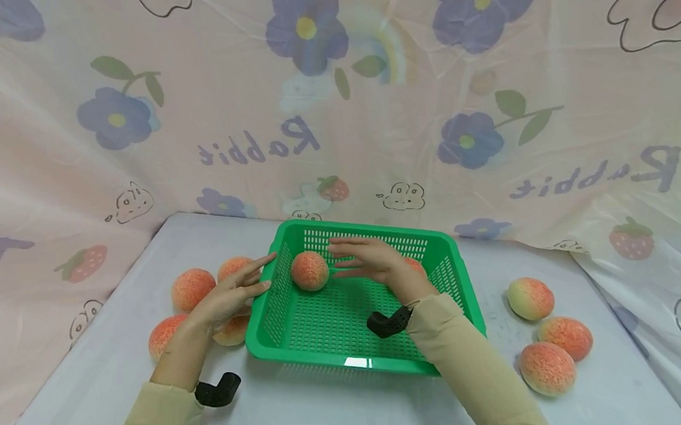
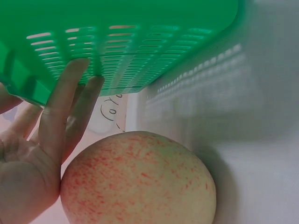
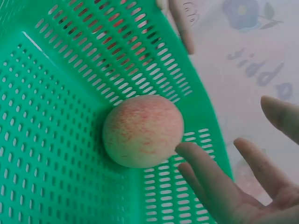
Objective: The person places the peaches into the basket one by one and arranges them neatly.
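A green plastic basket (image 1: pixel 352 365) with slotted walls stands on the white-covered table. My left hand (image 1: pixel 227 301) is at its left rim, and in the left wrist view the straight fingers (image 2: pixel 63 107) reach up against the outer wall. One peach (image 1: pixel 310 271) lies in the basket's far left corner. My right hand (image 1: pixel 371 258) is over the basket with its fingers spread and nothing in its grasp. In the right wrist view the fingertips (image 3: pixel 189 151) are right beside that peach. Another peach (image 1: pixel 415 268) in the basket is mostly hidden behind the right hand and wrist.
Left of the basket lie several peaches (image 1: pixel 193 289), partly covered by the left hand and forearm. Three more peaches (image 1: pixel 547 368) sit together on the right side of the table (image 1: pixel 308 415). A printed cloth (image 1: pixel 369 117) hangs close behind the basket.
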`<state>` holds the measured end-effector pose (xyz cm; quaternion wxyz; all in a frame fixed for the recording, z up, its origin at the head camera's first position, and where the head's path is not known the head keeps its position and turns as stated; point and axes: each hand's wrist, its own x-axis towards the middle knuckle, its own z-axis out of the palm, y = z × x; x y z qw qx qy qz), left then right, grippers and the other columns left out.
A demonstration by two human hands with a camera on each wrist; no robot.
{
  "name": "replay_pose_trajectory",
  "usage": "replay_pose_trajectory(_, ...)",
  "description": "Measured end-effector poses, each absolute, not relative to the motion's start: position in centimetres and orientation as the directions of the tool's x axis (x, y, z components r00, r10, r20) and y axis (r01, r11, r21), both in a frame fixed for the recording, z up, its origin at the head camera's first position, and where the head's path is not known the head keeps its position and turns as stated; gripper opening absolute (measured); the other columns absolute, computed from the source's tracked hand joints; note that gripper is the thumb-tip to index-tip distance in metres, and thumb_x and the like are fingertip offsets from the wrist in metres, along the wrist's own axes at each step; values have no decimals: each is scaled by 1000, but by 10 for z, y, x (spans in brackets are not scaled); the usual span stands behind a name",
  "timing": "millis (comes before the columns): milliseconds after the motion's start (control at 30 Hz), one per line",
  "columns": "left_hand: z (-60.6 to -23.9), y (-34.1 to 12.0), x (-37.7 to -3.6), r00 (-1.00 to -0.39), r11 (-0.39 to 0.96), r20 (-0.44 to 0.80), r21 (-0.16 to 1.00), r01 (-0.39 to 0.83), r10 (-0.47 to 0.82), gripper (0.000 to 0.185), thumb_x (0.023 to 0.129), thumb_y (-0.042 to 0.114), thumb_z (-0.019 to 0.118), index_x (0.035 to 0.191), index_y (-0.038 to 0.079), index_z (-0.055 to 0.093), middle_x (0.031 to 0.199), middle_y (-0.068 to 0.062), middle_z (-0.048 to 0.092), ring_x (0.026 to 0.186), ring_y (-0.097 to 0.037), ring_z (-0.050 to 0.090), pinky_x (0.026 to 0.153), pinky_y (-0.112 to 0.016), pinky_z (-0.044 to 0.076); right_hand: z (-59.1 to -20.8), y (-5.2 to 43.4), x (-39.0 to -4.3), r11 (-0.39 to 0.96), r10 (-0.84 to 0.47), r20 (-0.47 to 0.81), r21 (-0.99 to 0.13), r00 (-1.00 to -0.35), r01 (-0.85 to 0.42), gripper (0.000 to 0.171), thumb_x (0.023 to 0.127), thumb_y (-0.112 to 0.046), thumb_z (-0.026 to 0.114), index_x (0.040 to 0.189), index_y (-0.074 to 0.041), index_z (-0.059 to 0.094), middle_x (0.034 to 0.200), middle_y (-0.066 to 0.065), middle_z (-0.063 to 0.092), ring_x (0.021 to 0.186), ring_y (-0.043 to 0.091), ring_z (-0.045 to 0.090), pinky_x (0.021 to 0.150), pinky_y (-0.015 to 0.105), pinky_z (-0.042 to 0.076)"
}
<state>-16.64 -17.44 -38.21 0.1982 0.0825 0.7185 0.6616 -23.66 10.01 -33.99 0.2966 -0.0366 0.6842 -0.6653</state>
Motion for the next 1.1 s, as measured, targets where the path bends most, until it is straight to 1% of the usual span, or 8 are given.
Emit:
replay_pose_trajectory(133,-382,-174,-166,-909,116,-174,983,-140,379,62,101,19,49,155,18,18,155,-25,23,111,-26,61,89,-40,53,-331,113,-230,106,-448,-333,-941,-830,321,51,99,-12,53,147,-5,37,152,18,34,136,42,35,105,47,42)
replay_pose_trajectory(233,-381,-173,-166,-909,124,-174,983,-137,378,62,101,19,49,155,18,19,156,-25,19,112,-27,61,89,-41,53,-326,121,-226,117,-437,-326,-945,-838,306,48,100,-13,51,146,-7,40,150,19,37,136,40,37,104,45,43)
replay_pose_trajectory(367,-380,-172,-167,-906,123,-182,982,-145,383,62,101,19,49,155,19,18,156,-24,22,111,-26,61,90,-41,53,-319,132,-222,123,-427,-314,-949,-848,290,45,101,-13,49,145,-6,41,149,20,39,134,39,40,102,42,45)
replay_pose_trajectory(500,-380,-172,-168,-908,140,-197,978,-155,370,62,101,21,49,155,21,18,156,-24,21,113,-25,60,90,-40,52,-314,143,-218,114,-430,-311,-950,-848,291,46,101,-13,49,146,-5,40,150,19,38,134,39,41,102,41,45)
replay_pose_trajectory(667,-379,-171,-167,-909,157,-204,975,-156,363,62,101,22,49,155,21,18,157,-25,16,121,-32,55,92,-41,52,-309,157,-213,92,-431,-308,-950,-848,298,49,100,-12,50,147,-3,37,151,19,36,134,40,40,105,43,42)
replay_pose_trajectory(867,-379,-171,-165,-911,158,-196,976,-147,364,62,102,22,49,155,19,18,158,-26,2,132,-41,41,93,-41,50,-307,176,-208,78,-407,-294,-954,-865,288,51,100,-14,51,147,-2,35,150,23,35,132,39,43,107,47,39)
replay_pose_trajectory(1000,-378,-172,-164,-911,153,-190,978,-142,367,63,101,22,49,155,18,17,158,-26,1,133,-43,39,94,-43,50,-306,188,-205,79,-388,-284,-958,-877,276,50,100,-14,51,147,-1,36,150,23,36,131,38,45,108,45,38)
replay_pose_trajectory(1100,-378,-173,-164,-910,153,-188,978,-140,369,64,101,22,50,155,18,17,158,-26,1,134,-43,38,94,-43,49,-305,198,-203,86,-396,-270,-963,-878,257,52,101,-14,48,148,1,32,151,24,32,133,40,41,110,47,36)
